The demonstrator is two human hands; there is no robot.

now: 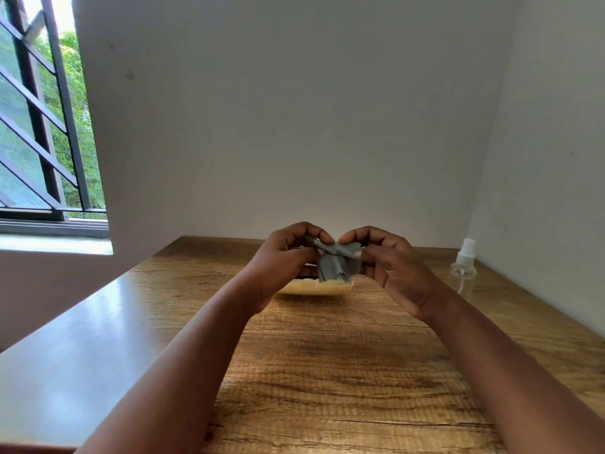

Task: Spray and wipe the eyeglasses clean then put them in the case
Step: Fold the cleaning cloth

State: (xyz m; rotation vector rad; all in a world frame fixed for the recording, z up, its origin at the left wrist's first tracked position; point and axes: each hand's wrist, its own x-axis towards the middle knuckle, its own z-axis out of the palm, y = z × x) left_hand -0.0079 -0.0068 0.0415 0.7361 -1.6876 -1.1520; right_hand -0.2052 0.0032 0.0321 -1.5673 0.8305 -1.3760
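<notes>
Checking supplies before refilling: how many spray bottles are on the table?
1: the spray bottle stands at the table's far right, near the wall, right of both hands. Nothing suggests another, though the hands hide some tabletop.

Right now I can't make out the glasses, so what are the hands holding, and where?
Both hands, left hand and right hand, pinch the grey cloth along its top edge. It wraps something pale; glasses cannot be confirmed.

Grey cloth (334,264) bunched around the eyeglasses, which are mostly hidden, only a pale bit poking out at 3 o'clock. Cream case (314,287) just below. Clear spray bottle (463,267) upright, well off at 3 o'clock.
</notes>
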